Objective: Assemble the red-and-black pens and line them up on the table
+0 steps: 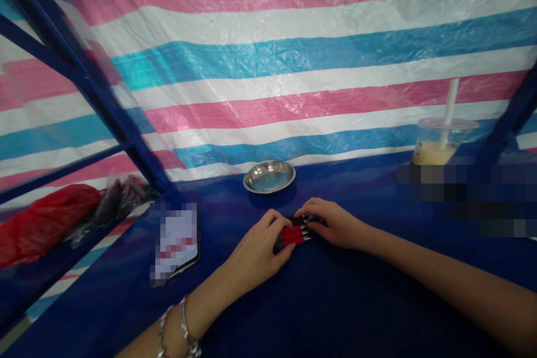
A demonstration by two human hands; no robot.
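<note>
Several pens (293,235) with red and dark grips and silvery tips lie side by side on the blue tabletop (335,302), tips to the right. My left hand (265,241) is closed around their left part, thumb on the near side and fingers on the far side. From the right, my right hand (333,222) has its fingers bent at the tip end, thumb and forefinger close together by a dark pen. Part of the bundle is hidden by my fingers. Just beyond my hands stands a shallow oval metal dish (269,178).
A partly blurred phone-like object (180,240) lies to the left. At the back right is a clear cup (436,151) of pale drink with a white straw. A red plastic bag (54,218) sits beyond the left edge. Striped sheeting (293,67) hangs behind, with blue frame bars (104,100).
</note>
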